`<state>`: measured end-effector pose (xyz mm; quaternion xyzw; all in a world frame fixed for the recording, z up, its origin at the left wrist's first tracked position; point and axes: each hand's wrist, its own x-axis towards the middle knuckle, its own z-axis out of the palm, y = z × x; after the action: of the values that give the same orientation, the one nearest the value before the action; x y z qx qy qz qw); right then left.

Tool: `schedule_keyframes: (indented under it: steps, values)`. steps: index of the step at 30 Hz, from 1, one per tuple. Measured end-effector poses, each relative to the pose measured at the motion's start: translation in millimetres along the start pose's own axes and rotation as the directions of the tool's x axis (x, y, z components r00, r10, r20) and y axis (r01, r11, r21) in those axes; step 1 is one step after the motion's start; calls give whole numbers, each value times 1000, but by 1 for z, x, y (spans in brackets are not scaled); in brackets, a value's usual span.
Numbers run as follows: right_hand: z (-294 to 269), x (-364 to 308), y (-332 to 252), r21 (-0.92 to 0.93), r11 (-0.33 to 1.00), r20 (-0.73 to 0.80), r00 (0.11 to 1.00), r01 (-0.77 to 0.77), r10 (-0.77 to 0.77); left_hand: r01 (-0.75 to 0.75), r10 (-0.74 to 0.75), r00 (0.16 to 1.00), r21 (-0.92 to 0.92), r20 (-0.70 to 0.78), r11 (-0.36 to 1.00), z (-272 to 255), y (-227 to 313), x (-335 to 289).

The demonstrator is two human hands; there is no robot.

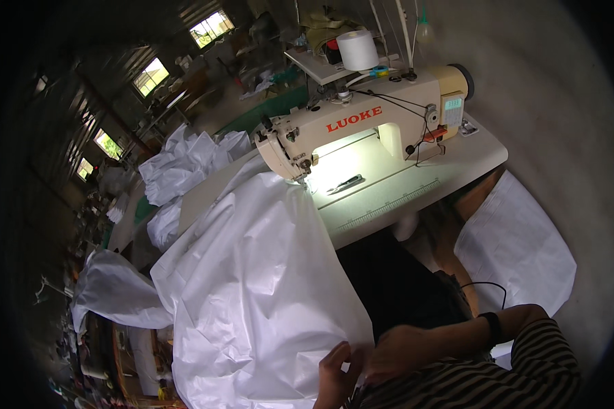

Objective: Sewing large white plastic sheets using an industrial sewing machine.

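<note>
A large white plastic-like sheet (259, 273) drapes from under the needle of the sewing machine (361, 119), over the table's near edge and down toward me. At its lower right edge, close to my body, my left hand (338, 373) is closed with bent fingers on the sheet. My right hand (396, 351) is closed beside it at the same edge, its fingertips mostly hidden. Small thread snips (348, 184) lie on the lit machine bed, right of the needle.
The sewing table (389, 204) carries a ruler scale along its near edge. A white thread cone (357, 51) stands behind the machine. More crumpled white sheeting (184, 163) lies at the left, and another white piece (515, 238) hangs at the right. A thin black cable loops near my right forearm.
</note>
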<state>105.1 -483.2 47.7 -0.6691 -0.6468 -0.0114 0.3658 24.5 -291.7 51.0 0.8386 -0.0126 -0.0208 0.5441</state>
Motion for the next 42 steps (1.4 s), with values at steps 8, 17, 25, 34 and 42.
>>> schedule_keyframes:
  steps: [8,17,25,34,42]
  values:
    - [81,56,94,609,742,-248,821,-280,514,-500,547,827,611,128,613,-10,33,38]
    - [-22,115,202,-274,550,-286,613,-789,736,-600,458,797,433,393,672,-22,12,48]
    - [-12,128,211,-566,400,-155,570,-721,807,-448,259,878,496,404,744,-50,12,85]
    - [-10,121,212,-467,465,-247,616,-752,748,-543,471,832,605,294,582,-54,-14,171]
    - [-16,146,252,-461,470,-185,600,-752,779,-373,423,899,713,119,593,-56,-37,226]
